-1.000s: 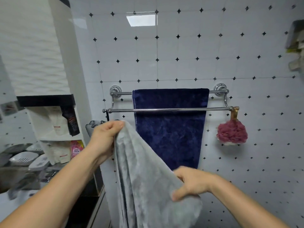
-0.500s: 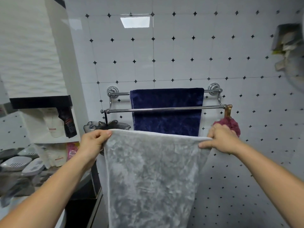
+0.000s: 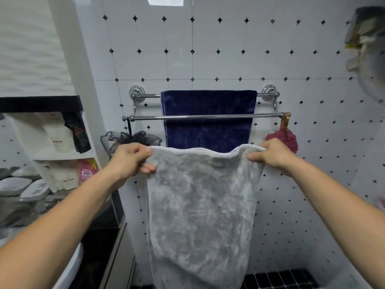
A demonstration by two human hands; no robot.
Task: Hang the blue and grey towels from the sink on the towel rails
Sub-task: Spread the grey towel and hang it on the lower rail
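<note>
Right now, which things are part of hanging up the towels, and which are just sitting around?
For the job:
grey towel, held by the left hand and right hand
blue towel
towel rails

Just around:
black pouf
red pouf
bottles on the shelf

grey towel (image 3: 200, 209): spread flat, hanging, top edge sagging, below front rail (image 3: 204, 117) | blue towel (image 3: 208, 113): draped over back rail (image 3: 145, 95), behind front rail
</note>
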